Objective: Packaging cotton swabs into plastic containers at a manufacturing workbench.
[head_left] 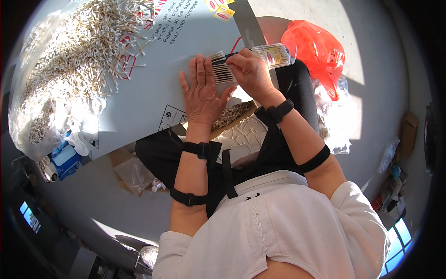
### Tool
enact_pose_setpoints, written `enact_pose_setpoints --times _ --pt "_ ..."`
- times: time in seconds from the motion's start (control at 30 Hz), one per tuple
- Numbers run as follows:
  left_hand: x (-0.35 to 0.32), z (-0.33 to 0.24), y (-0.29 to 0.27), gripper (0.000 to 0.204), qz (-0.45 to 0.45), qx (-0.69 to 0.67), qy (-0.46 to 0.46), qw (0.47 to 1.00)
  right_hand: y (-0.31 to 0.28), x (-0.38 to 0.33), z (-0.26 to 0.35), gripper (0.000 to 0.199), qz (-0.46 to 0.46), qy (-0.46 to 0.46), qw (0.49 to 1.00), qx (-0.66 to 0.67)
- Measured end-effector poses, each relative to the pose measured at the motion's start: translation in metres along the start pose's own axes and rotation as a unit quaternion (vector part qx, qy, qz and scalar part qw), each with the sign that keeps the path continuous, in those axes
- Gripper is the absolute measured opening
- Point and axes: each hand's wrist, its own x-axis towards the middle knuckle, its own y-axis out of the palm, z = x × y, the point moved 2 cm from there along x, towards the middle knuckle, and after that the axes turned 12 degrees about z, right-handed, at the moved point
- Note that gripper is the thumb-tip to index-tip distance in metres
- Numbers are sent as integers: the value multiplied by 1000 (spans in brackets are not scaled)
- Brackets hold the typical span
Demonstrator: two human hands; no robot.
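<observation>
Swabs (224, 73) lie under my flat, released left hand (202, 95); my right hand (251, 72) fingers grasp a clear packet (277, 55).

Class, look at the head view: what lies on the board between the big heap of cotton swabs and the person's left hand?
In the head view, only bare grey board with printed markings separates the heap of cotton swabs from the left hand.

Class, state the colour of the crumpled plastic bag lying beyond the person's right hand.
The plastic bag is bright orange-red, seen best in the head view.
</observation>
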Motion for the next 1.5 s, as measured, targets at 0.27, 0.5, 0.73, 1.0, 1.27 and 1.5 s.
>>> enact_pose_setpoints --times 0.27,0.5,0.73,1.0,1.27,1.5 --pt "0 0 -2 99 6 5 -4 1000 -1 4 -2 8 -2 7 1000 14" --pt "0 -1 -2 98 14 -2 -6 1000 -2 17 1 13 6 4 1000 -14" --pt "-1 0 -2 97 9 -10 -6 1000 -1 18 0 12 17 10 1000 -11" --pt "-1 -1 -2 96 -6 2 -4 1000 -3 32 -2 8 41 -21 998 -39" --pt "-3 -2 -5 95 -18 1 -3 1000 2 66 -2 9 95 -53 991 -79" --pt "2 -5 -4 95 -17 8 11 1000 -8 105 -10 13 -12 -100 988 -117"
